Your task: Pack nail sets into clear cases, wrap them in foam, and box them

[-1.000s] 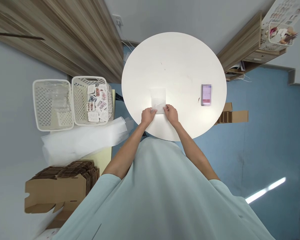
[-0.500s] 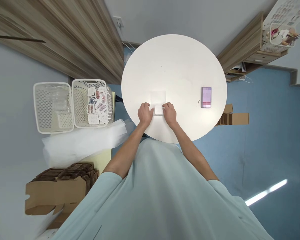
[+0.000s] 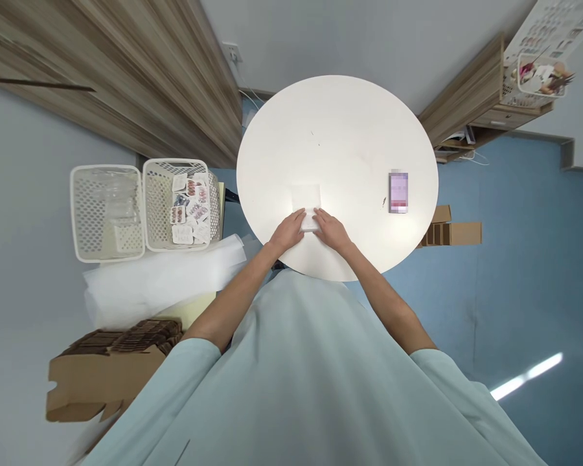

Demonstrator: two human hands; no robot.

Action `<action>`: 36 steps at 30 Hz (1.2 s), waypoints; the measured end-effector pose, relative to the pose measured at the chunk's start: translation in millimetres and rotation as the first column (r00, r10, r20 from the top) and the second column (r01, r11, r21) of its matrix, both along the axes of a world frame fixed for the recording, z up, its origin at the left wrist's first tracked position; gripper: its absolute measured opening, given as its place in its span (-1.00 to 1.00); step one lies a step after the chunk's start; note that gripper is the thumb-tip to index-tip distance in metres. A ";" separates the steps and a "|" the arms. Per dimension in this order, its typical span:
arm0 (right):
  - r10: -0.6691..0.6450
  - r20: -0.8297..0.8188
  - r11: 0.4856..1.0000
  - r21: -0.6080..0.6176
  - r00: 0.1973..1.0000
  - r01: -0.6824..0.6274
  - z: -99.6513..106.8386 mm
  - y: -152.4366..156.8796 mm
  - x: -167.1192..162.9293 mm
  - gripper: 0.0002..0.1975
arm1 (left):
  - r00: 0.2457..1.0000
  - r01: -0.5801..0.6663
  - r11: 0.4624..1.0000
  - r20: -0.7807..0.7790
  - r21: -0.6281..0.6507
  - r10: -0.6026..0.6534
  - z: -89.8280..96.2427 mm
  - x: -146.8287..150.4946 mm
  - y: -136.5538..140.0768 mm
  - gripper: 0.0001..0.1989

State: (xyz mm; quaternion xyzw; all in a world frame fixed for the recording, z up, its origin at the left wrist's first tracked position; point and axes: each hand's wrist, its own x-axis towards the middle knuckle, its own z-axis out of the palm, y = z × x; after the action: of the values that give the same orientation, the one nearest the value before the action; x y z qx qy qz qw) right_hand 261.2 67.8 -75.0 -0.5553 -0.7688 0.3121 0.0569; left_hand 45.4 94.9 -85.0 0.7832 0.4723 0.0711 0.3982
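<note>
1. The left hand (image 3: 290, 231) is drawn narrow, its fingers and thumb on the left edge of a small white packet (image 3: 310, 222); the right hand (image 3: 331, 230) mirrors it on the right edge.
2. From where I stand, that packet lies on the tabletop (image 3: 340, 129), a little left of the tabletop's middle and towards its near edge. A translucent sheet (image 3: 305, 195) reaches from it towards the tabletop's far side.
3. I'd judge the step in hand to be gathering the thin sheet about the flat piece; whether a fold is finished, I cannot tell.
4. The next move, to my eye, calls for light, even pressure from both sides, with the edges squared.
5. The sheet looks filmy and pliant, the packet flat and squarish; the tabletop is smooth, pale and round-edged.
6. A flat rectangular thing (image 3: 398, 192), blurred out, lies on the tabletop's right part.
7. Left of the tabletop sit a perforated plastic basket (image 3: 161, 217) with small cards (image 3: 182, 233) and a loose, cloudy roll of sheeting (image 3: 165, 278); nearer the wearer, beyond the tabletop's left, is stiff folded brown cardboard (image 3: 104, 382).
</note>
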 end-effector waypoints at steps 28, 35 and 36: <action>-0.425 -0.039 0.905 -0.055 0.904 0.422 -1.6 -32.8 -19.1 -0.49 | 0.854 -0.517 0.830 -0.190 -0.209 0.484 -0.5 -2.0 -37.1 -0.68; -0.193 0.056 0.981 -0.008 0.980 0.193 7.2 -36.3 -29.0 -0.50 | 0.758 -0.651 0.743 -0.191 -0.157 0.623 9.5 -4.6 -50.1 -0.66; -0.198 0.064 0.980 -0.020 0.978 0.199 8.6 -38.5 -30.4 -0.52 | 0.741 -0.670 0.727 -0.186 -0.150 0.645 10.5 -6.4 -51.6 -0.64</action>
State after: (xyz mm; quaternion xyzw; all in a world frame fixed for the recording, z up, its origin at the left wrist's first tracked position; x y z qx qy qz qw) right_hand 230.9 29.3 -66.5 -0.6394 -0.7068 0.2975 0.0565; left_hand 39.0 43.3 -74.6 0.5215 0.7470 0.1107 0.3971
